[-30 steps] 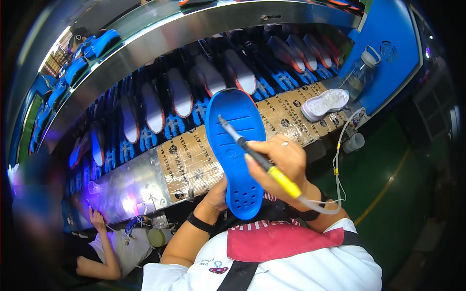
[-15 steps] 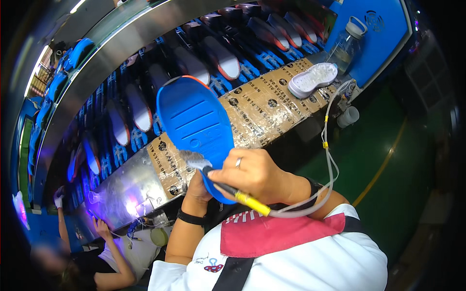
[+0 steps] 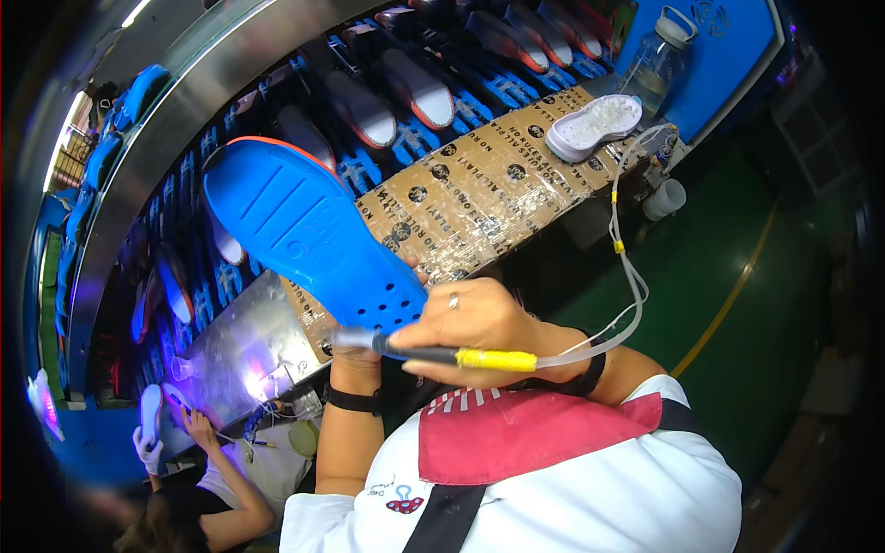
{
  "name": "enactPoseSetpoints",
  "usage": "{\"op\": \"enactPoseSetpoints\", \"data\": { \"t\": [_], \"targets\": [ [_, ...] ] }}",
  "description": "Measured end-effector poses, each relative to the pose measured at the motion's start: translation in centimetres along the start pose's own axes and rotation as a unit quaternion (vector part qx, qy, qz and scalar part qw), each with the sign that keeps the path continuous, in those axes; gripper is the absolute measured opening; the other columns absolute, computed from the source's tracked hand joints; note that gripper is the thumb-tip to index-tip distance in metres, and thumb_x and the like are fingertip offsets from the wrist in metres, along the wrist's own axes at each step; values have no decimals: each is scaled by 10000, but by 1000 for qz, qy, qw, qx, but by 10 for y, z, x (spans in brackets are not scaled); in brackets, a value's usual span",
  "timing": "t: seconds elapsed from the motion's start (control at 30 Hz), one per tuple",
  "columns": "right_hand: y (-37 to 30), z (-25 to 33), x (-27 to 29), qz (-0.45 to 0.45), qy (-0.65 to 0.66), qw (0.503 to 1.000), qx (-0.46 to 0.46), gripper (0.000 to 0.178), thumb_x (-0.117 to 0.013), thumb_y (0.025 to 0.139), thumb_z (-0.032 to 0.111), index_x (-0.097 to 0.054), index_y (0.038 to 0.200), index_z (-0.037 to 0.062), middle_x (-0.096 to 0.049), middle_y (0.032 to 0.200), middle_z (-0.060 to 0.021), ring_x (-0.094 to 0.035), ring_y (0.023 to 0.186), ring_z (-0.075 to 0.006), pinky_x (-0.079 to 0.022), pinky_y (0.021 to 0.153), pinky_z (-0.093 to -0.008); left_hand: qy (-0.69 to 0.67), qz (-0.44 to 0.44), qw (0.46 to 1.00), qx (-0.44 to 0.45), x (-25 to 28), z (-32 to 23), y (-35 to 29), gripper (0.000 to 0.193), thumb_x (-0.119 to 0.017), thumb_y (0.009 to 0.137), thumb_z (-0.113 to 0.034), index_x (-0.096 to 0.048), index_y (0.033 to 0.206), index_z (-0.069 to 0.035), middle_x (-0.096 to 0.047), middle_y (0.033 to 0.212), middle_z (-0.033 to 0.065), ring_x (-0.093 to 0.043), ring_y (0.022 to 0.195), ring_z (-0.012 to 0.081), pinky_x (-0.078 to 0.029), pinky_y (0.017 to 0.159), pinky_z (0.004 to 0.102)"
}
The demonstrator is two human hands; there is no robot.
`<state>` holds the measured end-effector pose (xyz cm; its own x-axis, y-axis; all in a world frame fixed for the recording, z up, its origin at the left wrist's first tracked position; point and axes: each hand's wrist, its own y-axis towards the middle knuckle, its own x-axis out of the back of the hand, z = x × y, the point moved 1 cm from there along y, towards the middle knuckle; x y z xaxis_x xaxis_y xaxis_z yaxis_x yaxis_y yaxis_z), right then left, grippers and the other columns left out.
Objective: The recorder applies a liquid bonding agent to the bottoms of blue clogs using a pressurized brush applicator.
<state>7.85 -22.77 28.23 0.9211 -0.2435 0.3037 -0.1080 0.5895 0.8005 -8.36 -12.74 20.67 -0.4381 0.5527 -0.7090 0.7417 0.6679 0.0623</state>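
A large blue shoe sole (image 3: 304, 240) with an orange rim at its far end is tilted up before me. Raised bars mark its broad part, and a cluster of holes its near end. My left hand (image 3: 355, 348) grips that near end from behind and below, mostly hidden by the sole. Between the fingers of my right hand (image 3: 484, 323) is a brush (image 3: 498, 360) with a dark and yellow handle, fed by a clear hose. Its bristles are motion-blurred beside the sole's near left edge; whether they touch it I cannot tell.
A cardboard-covered bench edge (image 3: 489, 203) lies ahead, bearing a white sole (image 3: 595, 126) and a water bottle (image 3: 659, 69). Behind runs a rack of several shoe parts (image 3: 429, 92). The hose (image 3: 636, 295) loops at right. At lower left, a co-worker's gloved hand (image 3: 147, 452) holds another sole.
The sole has swung left and tilted, baring its holes. My brush has moved slightly down and left, off the sole's middle. At lower left, the co-worker's gloved hand now shows a sole.
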Motion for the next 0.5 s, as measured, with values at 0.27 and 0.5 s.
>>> {"op": "enactPoseSetpoints", "data": {
  "t": [0.27,0.5],
  "targets": [
    [-14,-3,-10,25,22,999,-23,342,-800,709,98,-682,1022,26,-626,716,-90,-587,605,-242,-487,571,-306,-129,2,990,-64,16,2,2,824,-489,857,-663,-384,1392,-46,-507,1284,278,-538,1132,462,-496,910,569],
    [-20,-5,-10,55,90,988,-116,278,-762,766,176,-694,1014,73,-650,762,-100,-621,688,-283,-493,658,-357,-188,38,978,-86,10,-14,6,836,-576,827,-630,-386,1397,-49,-466,1334,241,-491,1179,436,-482,943,551]
  ]
}}
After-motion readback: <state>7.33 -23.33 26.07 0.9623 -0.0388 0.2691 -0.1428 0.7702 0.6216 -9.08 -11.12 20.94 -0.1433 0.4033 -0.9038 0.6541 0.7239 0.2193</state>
